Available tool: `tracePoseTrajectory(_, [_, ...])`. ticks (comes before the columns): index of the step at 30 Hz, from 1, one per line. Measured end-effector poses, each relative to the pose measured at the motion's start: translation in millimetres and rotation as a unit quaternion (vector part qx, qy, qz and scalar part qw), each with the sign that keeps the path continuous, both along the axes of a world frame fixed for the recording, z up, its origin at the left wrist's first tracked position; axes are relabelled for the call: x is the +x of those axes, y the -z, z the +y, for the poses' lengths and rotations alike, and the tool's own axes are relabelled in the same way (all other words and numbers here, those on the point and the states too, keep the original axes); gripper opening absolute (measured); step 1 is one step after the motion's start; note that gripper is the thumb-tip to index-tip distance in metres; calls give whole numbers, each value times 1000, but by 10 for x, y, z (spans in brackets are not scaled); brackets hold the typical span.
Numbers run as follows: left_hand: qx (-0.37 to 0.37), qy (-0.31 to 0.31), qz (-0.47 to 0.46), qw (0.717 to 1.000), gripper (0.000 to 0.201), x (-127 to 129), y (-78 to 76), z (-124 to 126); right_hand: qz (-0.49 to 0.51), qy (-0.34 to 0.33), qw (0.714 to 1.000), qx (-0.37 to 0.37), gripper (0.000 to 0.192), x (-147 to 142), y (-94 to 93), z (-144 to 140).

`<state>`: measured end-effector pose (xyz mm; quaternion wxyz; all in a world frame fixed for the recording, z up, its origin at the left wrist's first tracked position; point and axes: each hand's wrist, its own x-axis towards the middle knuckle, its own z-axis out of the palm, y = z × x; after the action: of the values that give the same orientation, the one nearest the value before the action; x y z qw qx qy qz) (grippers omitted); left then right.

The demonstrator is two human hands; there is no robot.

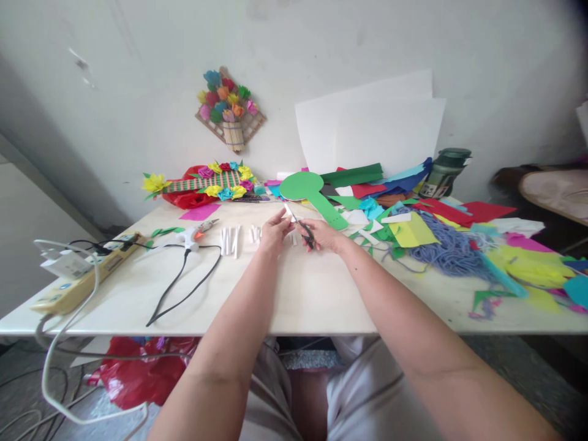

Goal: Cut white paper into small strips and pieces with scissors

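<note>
Near the middle of the table, my left hand (pixel 274 228) is closed on a small white paper piece that looks like a thin roll; the fingers partly cover it. My right hand (pixel 324 234) grips a pair of scissors (pixel 307 234) with dark handles, its blades pointing up and left beside the left fingertips. Whether the blades touch the paper I cannot tell. Several white paper rolls (pixel 230 241) lie in a row left of my left hand, with shorter ones (pixel 255 233) close to it. Small white bits lie between my hands. Just beyond them is a green paper shape (pixel 302 186) with a round head and long strip.
A glue gun (pixel 189 237) with a looped black cord lies left, near a power strip (pixel 87 272). Paper scraps (pixel 416 231) and blue-purple yarn (pixel 452 248) cover the right side. A dark bottle (pixel 446 173) and a flower-trimmed craft piece (pixel 206 182) stand at the back.
</note>
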<state>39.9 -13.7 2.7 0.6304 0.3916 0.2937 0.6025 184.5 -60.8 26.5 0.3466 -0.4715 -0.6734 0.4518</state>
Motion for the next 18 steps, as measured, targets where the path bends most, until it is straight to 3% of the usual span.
tracePoseTrajectory(7, [11, 1, -19, 1000, 51, -3, -8, -3, 8, -14, 1000, -5, 46, 17, 15, 9])
tracePoseTrajectory(18, [-6, -20, -16, 1000, 50, 7, -47, -40, 23, -16, 1000, -6, 38, -12, 5, -9])
